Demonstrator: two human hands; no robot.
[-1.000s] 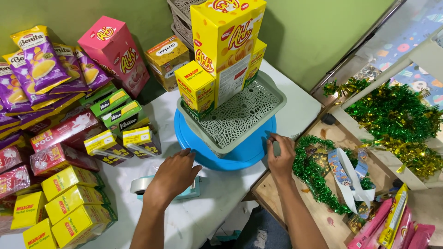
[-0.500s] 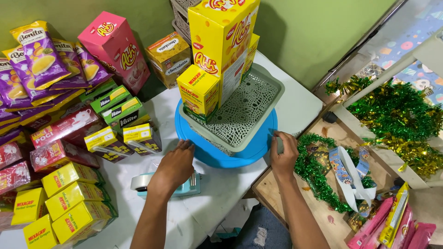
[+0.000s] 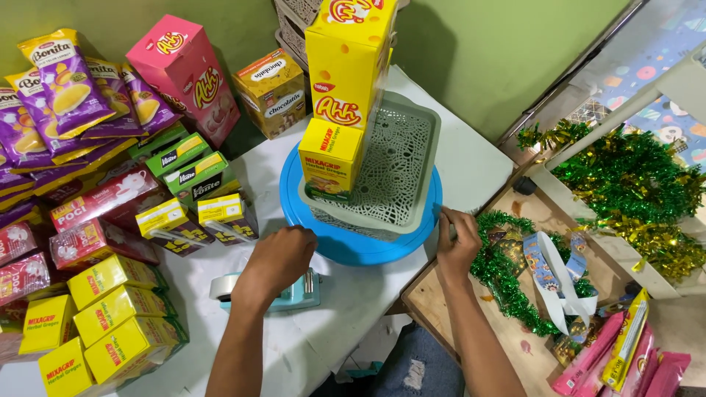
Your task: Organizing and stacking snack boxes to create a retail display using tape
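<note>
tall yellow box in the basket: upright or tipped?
Upright. The tall yellow box stands on end in the grey basket, with a smaller yellow box against its front.

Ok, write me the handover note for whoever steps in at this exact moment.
Left hand: resting on the teal tape dispenser on the white table; grip hidden.
Right hand: at the edge of the blue round tray, fingers curled; whether it holds anything is unclear.
Things: grey mesh basket on the tray, tall yellow box and small yellow box upright at its front.
Done: two boxes in place.
Left: other boxes and snack bags lie loose; green tinsel unused.
</note>
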